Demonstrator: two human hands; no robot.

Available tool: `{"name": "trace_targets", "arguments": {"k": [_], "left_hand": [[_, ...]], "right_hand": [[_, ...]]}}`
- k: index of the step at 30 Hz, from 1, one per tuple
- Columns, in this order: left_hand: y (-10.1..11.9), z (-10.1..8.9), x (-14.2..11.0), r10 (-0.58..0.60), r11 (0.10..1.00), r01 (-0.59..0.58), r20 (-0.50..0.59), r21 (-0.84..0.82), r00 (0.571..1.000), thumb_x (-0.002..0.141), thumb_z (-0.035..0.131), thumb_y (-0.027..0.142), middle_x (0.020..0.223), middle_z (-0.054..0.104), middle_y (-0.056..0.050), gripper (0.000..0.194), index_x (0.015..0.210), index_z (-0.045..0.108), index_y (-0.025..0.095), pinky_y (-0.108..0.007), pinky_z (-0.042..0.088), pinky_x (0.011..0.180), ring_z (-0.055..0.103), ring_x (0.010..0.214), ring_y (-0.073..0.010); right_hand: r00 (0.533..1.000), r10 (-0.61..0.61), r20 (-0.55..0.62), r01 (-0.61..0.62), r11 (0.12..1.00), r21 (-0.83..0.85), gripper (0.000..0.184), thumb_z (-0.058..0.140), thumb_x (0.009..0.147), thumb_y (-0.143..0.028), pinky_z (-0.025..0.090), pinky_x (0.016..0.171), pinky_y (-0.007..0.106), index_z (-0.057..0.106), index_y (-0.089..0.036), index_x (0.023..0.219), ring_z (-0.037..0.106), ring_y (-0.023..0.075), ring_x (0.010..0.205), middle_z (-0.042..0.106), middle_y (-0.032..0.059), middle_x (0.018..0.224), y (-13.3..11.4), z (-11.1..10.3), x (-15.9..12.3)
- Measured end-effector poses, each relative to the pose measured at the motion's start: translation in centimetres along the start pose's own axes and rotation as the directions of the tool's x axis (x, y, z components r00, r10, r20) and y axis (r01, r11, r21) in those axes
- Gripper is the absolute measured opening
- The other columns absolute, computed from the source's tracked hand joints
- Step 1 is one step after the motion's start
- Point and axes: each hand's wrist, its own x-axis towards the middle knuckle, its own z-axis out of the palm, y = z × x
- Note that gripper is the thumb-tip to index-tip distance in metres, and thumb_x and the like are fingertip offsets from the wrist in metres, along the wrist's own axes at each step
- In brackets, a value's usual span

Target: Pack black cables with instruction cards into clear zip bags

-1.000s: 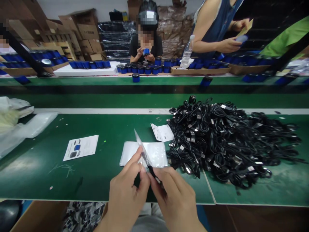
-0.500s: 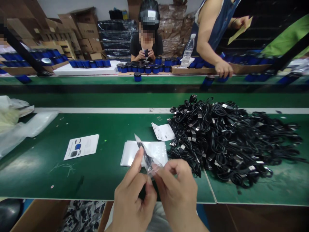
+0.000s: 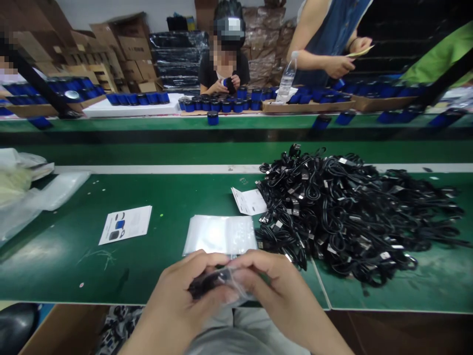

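Observation:
Between my hands, at the front of the green bench, is a small clear plastic bag with a black cable inside. My left hand is closed round the cable end of the bag, fingers above and thumb below. At the other end my right hand pinches the clear plastic. Just beyond my fingers lies a stack of flat clear bags. A folded white leaflet leans by a large heap of coiled black cables on the right.
A pile of printed leaflets lies to the left, and plastic wrapping beyond it. Under the bench edge a carton holds bagged items. Across the bench stand blue jars, a water bottle and two people at work.
My hands have come lower and turned the bagged cable from upright to lying sideways. Across the bench, a co-worker's arm has drawn back from the jars to a yellow sheet.

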Motion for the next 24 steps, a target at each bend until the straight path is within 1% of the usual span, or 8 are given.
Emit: {"name": "trace_targets", "arguments": {"k": [2,3,6,8,11,16,20,24], "left_hand": [[-0.3,0.2,0.1,-0.05,0.996,0.05,-0.006,-0.08,0.999,0.077,0.067,0.032,0.07,0.068,0.003,0.01,0.085,0.07,0.027,-0.02,0.051,0.051,0.064,0.058,-0.0135],[-0.4,0.4,0.1,-0.066,0.992,0.062,-0.029,-0.108,0.997,0.077,0.067,0.031,0.068,0.066,0.003,0.007,0.081,0.07,0.026,-0.019,0.05,0.05,0.062,0.056,-0.0126],[-0.6,1.4,-0.2,-0.125,0.974,0.106,-0.082,-0.202,0.989,0.076,0.066,0.03,0.066,0.063,0.003,0.008,0.075,0.069,0.023,-0.018,0.047,0.048,0.058,0.054,-0.0114],[-0.5,1.8,-0.5,-0.189,0.94,0.146,-0.115,-0.309,0.975,0.077,0.064,0.03,0.067,0.064,0.003,0.008,0.077,0.069,0.023,-0.018,0.047,0.05,0.058,0.056,-0.0113],[-0.5,1.9,-0.7,-0.257,0.89,0.164,-0.171,-0.425,0.951,0.081,0.059,0.029,0.073,0.066,0.003,0.01,0.082,0.068,0.025,-0.017,0.049,0.055,0.061,0.062,-0.0109],[-1.2,1.2,-0.6,-0.106,0.95,0.059,-0.139,-0.306,0.985,0.086,0.055,0.023,0.071,0.064,0.004,0.017,0.073,0.066,0.025,-0.013,0.048,0.054,0.06,0.064,-0.0094],[-1.6,1.2,-0.8,-0.025,0.985,0.002,-0.13,-0.173,0.991,0.088,0.052,0.02,0.077,0.064,0.002,0.016,0.077,0.064,0.023,-0.017,0.049,0.063,0.062,0.07,-0.011],[-1.6,1.2,-1.0,-0.035,0.989,0.014,-0.143,-0.146,0.989,0.089,0.049,0.022,0.074,0.062,0.0,0.02,0.074,0.062,0.021,-0.021,0.048,0.061,0.061,0.067,-0.0129]], "right_hand": [[0.999,0.041,-0.034,-0.036,0.991,0.132,0.016,0.056,0.087,-0.022,0.05,0.067,0.026,0.064,-0.021,0.101,0.064,0.0148,0.075,0.069,0.0018,0.085,0.0,-0.1,-0.2],[0.997,0.061,-0.048,-0.054,0.989,0.134,0.019,0.059,0.085,-0.022,0.051,0.067,0.026,0.063,-0.021,0.103,0.064,0.0154,0.075,0.069,0.0022,0.085,0.1,-0.1,-0.4],[0.995,0.056,-0.081,-0.06,0.997,-0.042,0.005,0.062,0.08,-0.017,0.047,0.061,0.024,0.066,-0.02,0.082,0.06,0.0142,0.066,0.064,-0.0007,0.072,0.5,-0.1,-0.6],[0.995,0.008,-0.096,-0.02,0.992,-0.123,0.014,0.057,0.085,-0.018,0.044,0.057,0.023,0.066,-0.02,0.074,0.057,0.013,0.061,0.061,-0.0017,0.066,0.7,0.0,-0.6],[0.994,-0.043,-0.103,0.028,0.989,-0.143,0.017,0.055,0.087,-0.019,0.042,0.057,0.023,0.065,-0.019,0.073,0.056,0.0124,0.062,0.06,-0.0015,0.068,0.5,0.1,-0.5],[0.991,-0.018,-0.132,-0.003,0.987,-0.159,0.017,0.056,0.085,-0.019,0.041,0.055,0.022,0.06,-0.019,0.068,0.053,0.0119,0.059,0.057,-0.0024,0.064,0.3,-0.2,-0.6],[0.991,-0.087,-0.104,0.063,0.976,-0.208,0.019,0.05,0.088,-0.018,0.04,0.057,0.023,0.058,-0.019,0.071,0.053,0.0125,0.061,0.057,-0.0015,0.066,0.4,-0.4,-1.0],[0.992,-0.102,-0.077,0.083,0.973,-0.216,0.018,0.05,0.088,-0.017,0.041,0.058,0.023,0.057,-0.019,0.073,0.054,0.0128,0.063,0.058,-0.0012,0.068,0.4,-0.3,-0.9]]}}
